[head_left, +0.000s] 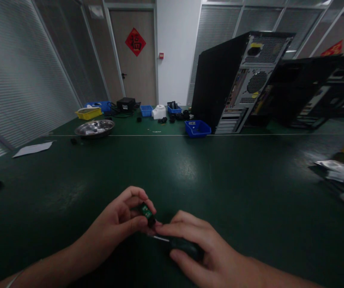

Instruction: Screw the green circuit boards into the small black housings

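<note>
Between the thumb and fingers of my left hand point(124, 216) is a small black part with a green circuit board point(147, 213) showing on its face. My right hand point(201, 244) is wrapped round the dark handle of a screwdriver point(186, 247). Its thin metal shaft points left, below the circuit board part. The fingertips of both hands meet close to the part, and the shaft's tip is partly hidden there. Both hands are above the green tabletop point(148, 168), near its front.
A blue bin point(197, 129) stands beside a black computer tower point(219, 76) at the back right. A metal bowl point(95, 128), a yellow basket point(88, 113) and a white paper point(33, 149) are at the left. Silvery packets point(342, 172) lie at the right edge.
</note>
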Tool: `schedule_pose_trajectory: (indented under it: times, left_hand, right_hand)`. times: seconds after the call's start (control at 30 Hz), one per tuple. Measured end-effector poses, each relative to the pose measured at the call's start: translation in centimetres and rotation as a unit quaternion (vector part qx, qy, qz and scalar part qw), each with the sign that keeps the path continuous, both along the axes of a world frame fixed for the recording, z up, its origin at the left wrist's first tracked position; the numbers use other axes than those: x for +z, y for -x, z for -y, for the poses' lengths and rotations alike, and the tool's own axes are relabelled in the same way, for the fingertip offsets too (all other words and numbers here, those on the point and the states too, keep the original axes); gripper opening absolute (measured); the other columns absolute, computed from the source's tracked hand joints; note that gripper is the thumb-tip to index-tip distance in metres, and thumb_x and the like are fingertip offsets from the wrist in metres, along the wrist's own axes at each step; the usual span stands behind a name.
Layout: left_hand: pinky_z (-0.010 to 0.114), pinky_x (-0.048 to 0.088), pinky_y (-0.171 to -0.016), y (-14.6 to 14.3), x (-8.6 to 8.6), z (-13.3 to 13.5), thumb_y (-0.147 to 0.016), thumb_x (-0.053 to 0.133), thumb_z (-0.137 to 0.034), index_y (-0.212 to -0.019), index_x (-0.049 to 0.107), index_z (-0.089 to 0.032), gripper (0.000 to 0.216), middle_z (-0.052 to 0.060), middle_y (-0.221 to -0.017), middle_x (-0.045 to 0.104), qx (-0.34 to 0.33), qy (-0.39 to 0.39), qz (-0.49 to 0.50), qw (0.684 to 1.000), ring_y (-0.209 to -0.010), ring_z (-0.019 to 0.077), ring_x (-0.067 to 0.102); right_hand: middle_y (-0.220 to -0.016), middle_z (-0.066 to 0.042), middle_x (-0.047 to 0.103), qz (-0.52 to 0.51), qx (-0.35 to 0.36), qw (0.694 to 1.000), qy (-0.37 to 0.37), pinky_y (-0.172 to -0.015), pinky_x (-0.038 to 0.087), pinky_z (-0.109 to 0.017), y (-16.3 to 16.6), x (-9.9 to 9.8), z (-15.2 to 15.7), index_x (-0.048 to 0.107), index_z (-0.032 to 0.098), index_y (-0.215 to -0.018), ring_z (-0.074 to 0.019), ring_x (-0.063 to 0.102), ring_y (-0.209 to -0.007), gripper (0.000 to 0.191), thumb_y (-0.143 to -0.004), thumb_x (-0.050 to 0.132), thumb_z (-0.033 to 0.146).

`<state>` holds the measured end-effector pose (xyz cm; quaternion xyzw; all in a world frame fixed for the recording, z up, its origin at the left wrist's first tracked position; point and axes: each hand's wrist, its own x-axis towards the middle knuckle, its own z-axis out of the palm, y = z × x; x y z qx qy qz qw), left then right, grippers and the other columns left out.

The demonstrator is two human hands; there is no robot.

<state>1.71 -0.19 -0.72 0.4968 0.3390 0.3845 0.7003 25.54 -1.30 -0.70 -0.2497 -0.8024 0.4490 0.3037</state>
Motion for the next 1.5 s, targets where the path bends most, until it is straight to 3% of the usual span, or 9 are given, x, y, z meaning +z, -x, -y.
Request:
schedule_pose_trajectory:
  times: [0.1, 0.3, 0.4, 0.5, 0.57, 0.67, 0.97, 1.3, 1.5]
  left_hand:
    - [0.031, 0.051, -0.077, 0.0, -0.1, -0.1, -0.088, 0.070, -0.023, -0.104, 0.061, -0.023, 0.019, 0.002, -0.106, 0.065, -0.009, 0.003, -0.003, 1.000, -0.085, 0.0175, 0.067]
    - [0.030, 0.047, -0.081, 0.5, -0.3, -0.1, -0.092, 0.060, -0.028, -0.125, 0.060, -0.027, 0.033, 0.004, -0.115, 0.063, 0.038, 0.034, -0.071, 0.996, -0.090, 0.0176, 0.061]
    - [0.033, 0.045, -0.089, 0.8, -0.3, 0.2, -0.093, 0.059, -0.031, -0.129, 0.057, -0.031, 0.036, 0.003, -0.122, 0.061, 0.001, -0.032, -0.174, 0.984, -0.104, 0.0217, 0.059]
    - [0.036, 0.042, -0.097, 0.9, -0.5, 0.7, -0.093, 0.058, -0.028, -0.135, 0.048, -0.034, 0.044, 0.003, -0.127, 0.060, -0.040, -0.135, -0.287, 0.948, -0.115, 0.0242, 0.054]
    - [0.035, 0.045, -0.091, 0.7, -0.4, 0.9, -0.094, 0.055, -0.028, -0.133, 0.048, -0.033, 0.040, 0.004, -0.117, 0.064, -0.060, -0.176, -0.329, 0.926, -0.106, 0.0235, 0.058]
    - [0.033, 0.049, -0.081, 0.5, -0.1, 0.8, -0.094, 0.053, -0.026, -0.118, 0.060, -0.028, 0.025, 0.004, -0.103, 0.067, -0.080, -0.214, -0.362, 0.904, -0.092, 0.0222, 0.062]
    - [0.028, 0.053, -0.085, 0.5, 0.0, 0.3, -0.088, 0.064, -0.025, -0.109, 0.072, -0.027, 0.023, 0.001, -0.102, 0.077, 0.025, -0.237, -0.351, 0.905, -0.095, 0.0214, 0.070]
    - [0.017, 0.054, -0.077, 0.7, -0.2, 0.6, -0.087, 0.066, -0.012, -0.114, 0.070, -0.034, 0.036, -0.005, -0.096, 0.077, 0.043, -0.349, -0.317, 0.881, -0.086, 0.0133, 0.072]
    - [0.017, 0.052, -0.085, 1.0, -0.8, 0.7, -0.088, 0.063, -0.007, -0.121, 0.065, -0.035, 0.043, -0.004, -0.105, 0.076, 0.046, -0.415, -0.317, 0.852, -0.095, 0.0135, 0.070]
  right_hand:
    - [-0.108, -0.011, 0.061, 0.025, 0.022, 0.999, 0.010, -0.080, 0.051, -0.031, 0.0, -0.1, -0.1, 0.059, 0.021, -0.132, -0.0193, 0.062, -0.094, 0.045, -0.089, 0.056, 0.010]
    - [-0.106, -0.011, 0.060, 0.026, -0.004, 0.999, 0.018, -0.078, 0.052, -0.031, 0.1, 0.2, 0.0, 0.061, 0.019, -0.130, -0.0191, 0.061, -0.091, 0.040, -0.091, 0.054, 0.012]
    - [-0.104, -0.010, 0.060, 0.005, -0.032, 0.999, 0.003, -0.076, 0.051, -0.031, 0.0, 0.2, -0.1, 0.060, 0.022, -0.130, -0.0183, 0.061, -0.089, 0.041, -0.091, 0.054, 0.011]
    - [-0.103, -0.008, 0.060, -0.024, -0.054, 0.998, -0.024, -0.080, 0.050, -0.033, -0.3, -0.1, -0.4, 0.059, 0.026, -0.132, -0.0182, 0.060, -0.091, 0.043, -0.092, 0.053, 0.010]
    - [-0.102, -0.007, 0.060, -0.034, -0.076, 0.996, -0.028, -0.081, 0.050, -0.033, -0.4, -0.3, -0.5, 0.058, 0.027, -0.132, -0.0180, 0.060, -0.092, 0.042, -0.094, 0.053, 0.010]
    - [-0.101, -0.006, 0.060, -0.033, -0.082, 0.996, -0.026, -0.079, 0.050, -0.032, -0.5, -0.5, -0.6, 0.059, 0.027, -0.131, -0.0176, 0.060, -0.091, 0.041, -0.094, 0.053, 0.011]
    - [-0.099, -0.006, 0.059, 0.033, -0.071, 0.997, -0.009, -0.075, 0.050, -0.032, -0.4, -0.3, -0.7, 0.061, 0.026, -0.130, -0.0176, 0.060, -0.085, 0.042, -0.092, 0.053, 0.012]
    - [-0.098, -0.005, 0.059, 0.045, -0.072, 0.996, -0.018, -0.073, 0.051, -0.030, -0.3, -0.5, -0.5, 0.062, 0.027, -0.129, -0.0172, 0.060, -0.084, 0.042, -0.091, 0.054, 0.012]
    - [-0.098, -0.006, 0.060, 0.042, -0.077, 0.996, -0.021, -0.072, 0.051, -0.030, -0.1, -0.5, -0.5, 0.064, 0.025, -0.127, -0.0173, 0.061, -0.084, 0.041, -0.090, 0.054, 0.012]
